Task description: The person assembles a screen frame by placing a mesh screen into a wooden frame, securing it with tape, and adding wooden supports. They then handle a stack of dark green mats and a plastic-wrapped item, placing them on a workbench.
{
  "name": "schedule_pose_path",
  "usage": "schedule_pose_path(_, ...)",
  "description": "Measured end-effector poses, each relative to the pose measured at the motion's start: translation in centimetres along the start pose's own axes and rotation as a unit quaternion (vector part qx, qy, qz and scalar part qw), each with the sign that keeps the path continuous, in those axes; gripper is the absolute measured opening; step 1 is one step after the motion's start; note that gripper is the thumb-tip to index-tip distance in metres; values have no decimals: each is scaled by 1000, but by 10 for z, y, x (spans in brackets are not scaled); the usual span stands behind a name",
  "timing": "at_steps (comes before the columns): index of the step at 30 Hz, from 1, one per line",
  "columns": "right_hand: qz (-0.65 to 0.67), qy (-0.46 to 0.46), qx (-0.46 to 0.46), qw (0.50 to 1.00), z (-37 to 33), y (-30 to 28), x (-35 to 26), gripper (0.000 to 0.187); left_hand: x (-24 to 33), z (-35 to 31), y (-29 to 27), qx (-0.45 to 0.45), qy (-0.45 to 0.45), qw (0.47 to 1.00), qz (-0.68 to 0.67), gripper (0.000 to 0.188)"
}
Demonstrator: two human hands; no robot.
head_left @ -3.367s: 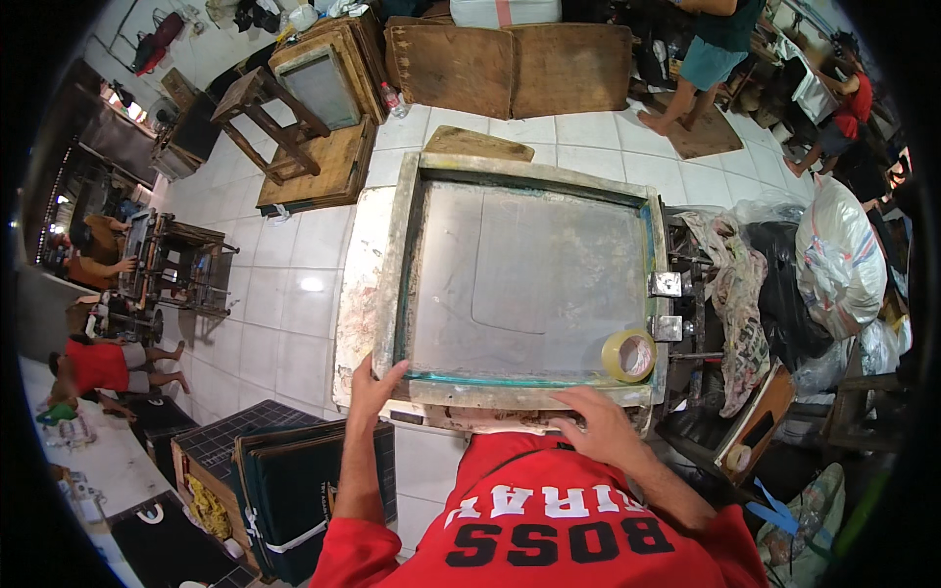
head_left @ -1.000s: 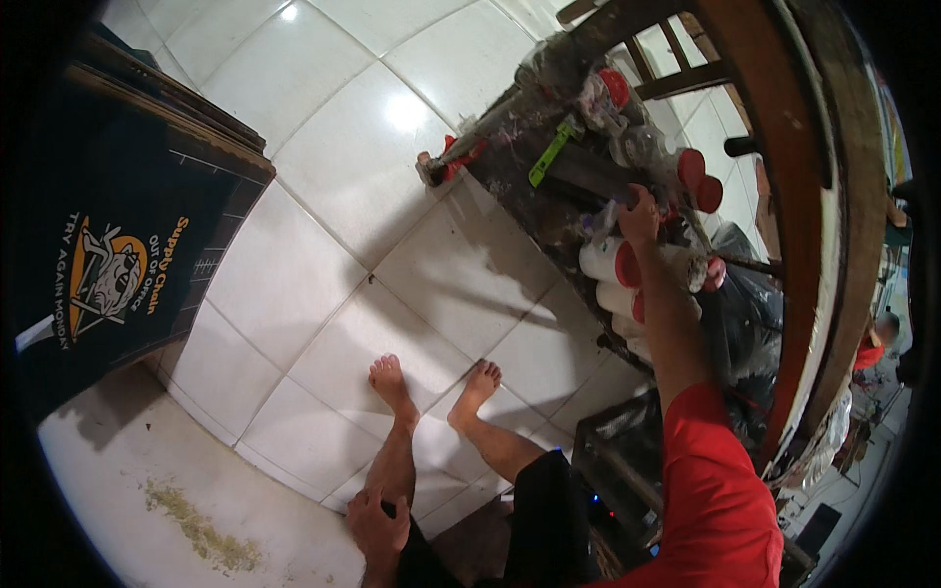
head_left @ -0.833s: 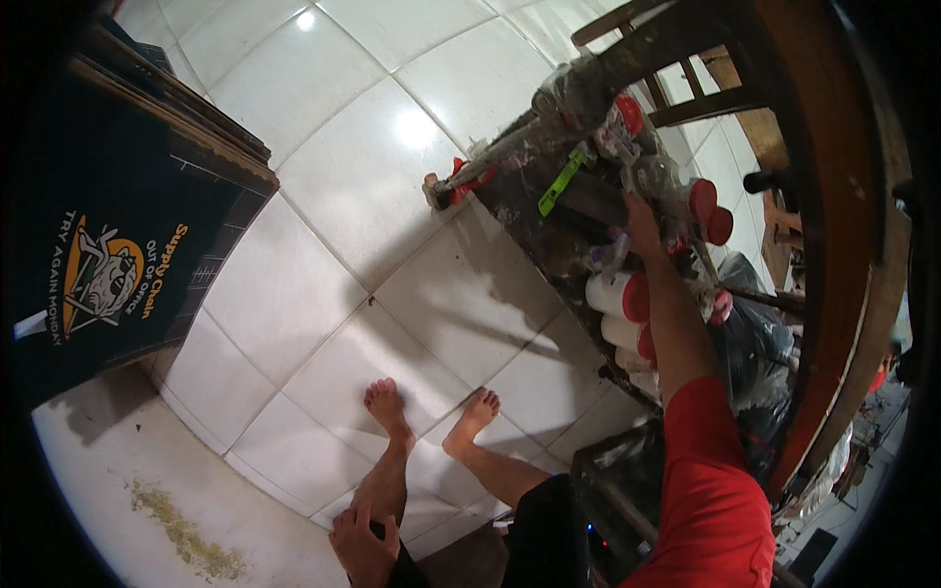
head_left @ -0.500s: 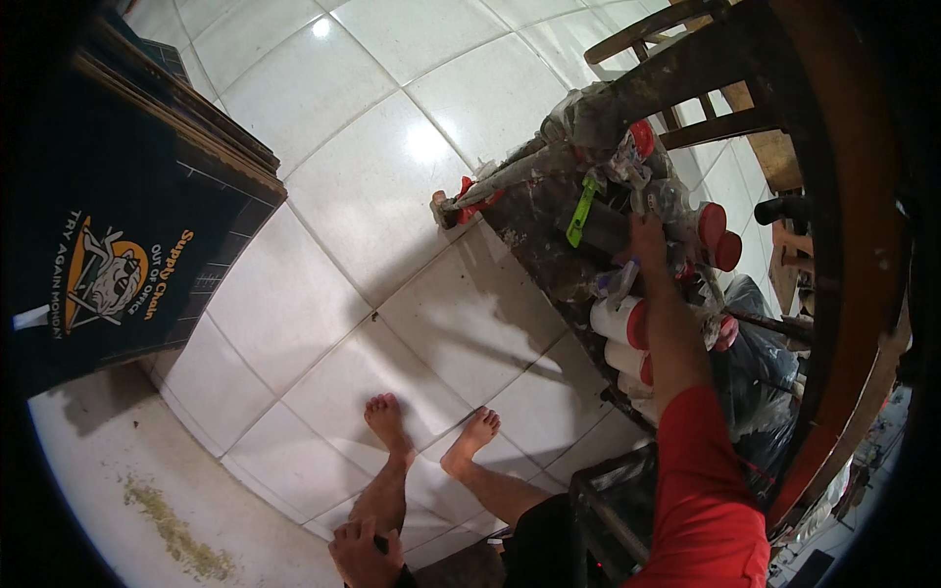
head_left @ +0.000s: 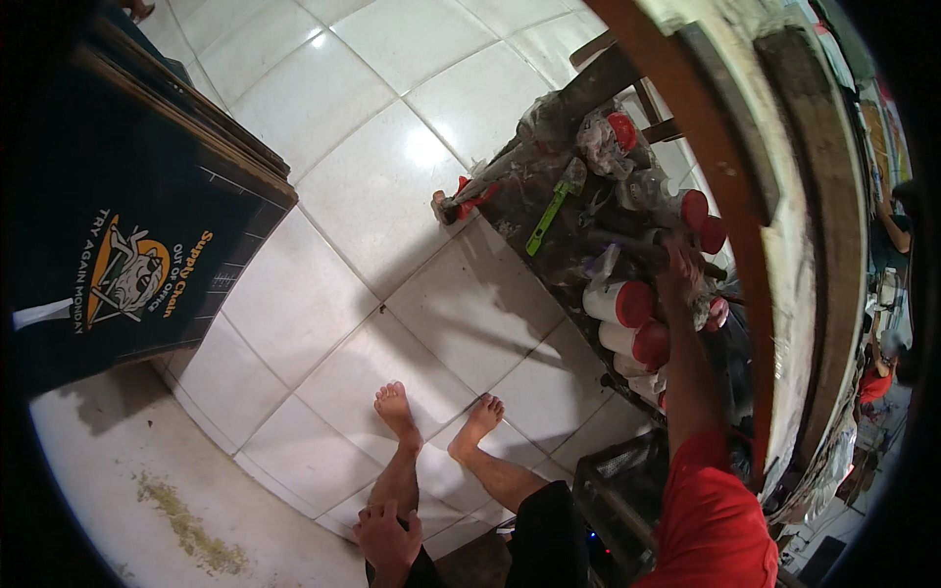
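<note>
My right hand [head_left: 683, 272] reaches into a cluttered low shelf under the table, its fingers slightly blurred and apart over the items behind the red-lidded jars. I make out nothing held in it. Beside it are a white jar with a red lid [head_left: 619, 303] and a clear container with a red lid [head_left: 689, 208]. A green-handled tool [head_left: 551, 218] with a greyish blade lies farther left on the dark shelf surface [head_left: 515, 211]. My left hand [head_left: 388, 537] rests at my knee, fingers curled around a small dark thing that I cannot make out.
The wooden table edge [head_left: 720, 127] arches above the shelf on the right. A plastic-wrapped item with a red top [head_left: 618, 132] sits at the shelf's far end. Stacked dark printed boards [head_left: 147, 225] stand at left. A dark crate [head_left: 627, 490] is by my right leg. White tiles [head_left: 382, 186] cover the floor.
My right hand has drawn nearer and to the right, away from the dark box-like item beside the green tool. The green tool shows more fully. The view has shifted, revealing the tabletop.
</note>
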State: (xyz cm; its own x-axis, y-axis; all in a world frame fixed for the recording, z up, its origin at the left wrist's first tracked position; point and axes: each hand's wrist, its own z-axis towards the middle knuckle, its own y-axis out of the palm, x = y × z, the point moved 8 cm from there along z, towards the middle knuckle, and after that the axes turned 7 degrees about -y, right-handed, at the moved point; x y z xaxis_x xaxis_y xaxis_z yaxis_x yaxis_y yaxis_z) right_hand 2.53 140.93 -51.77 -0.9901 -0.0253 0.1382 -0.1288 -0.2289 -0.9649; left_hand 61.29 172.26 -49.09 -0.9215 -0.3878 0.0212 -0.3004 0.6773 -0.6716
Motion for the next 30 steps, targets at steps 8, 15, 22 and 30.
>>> schedule_pose_path(8, -45, 350, -40, 935, -136, -43, 18, 38, -8, -21, 24, 4, 8, 1000, -1, 43)
schedule_pose_path(15, 379, 272, -143, 873, -181, -204, -189, 35, -38, -50, 29, 13, -38, 982, -183, 54)
schedule_pose_path(22, 531, 68, -273, 799, -140, -438, -226, 46, -10, -68, -92, 83, 79, 987, -109, 66)
schedule_pose_path(30, 492, 268, -26, 828, -74, -552, -25, 57, 227, -76, -366, 349, 316, 814, -340, 74)
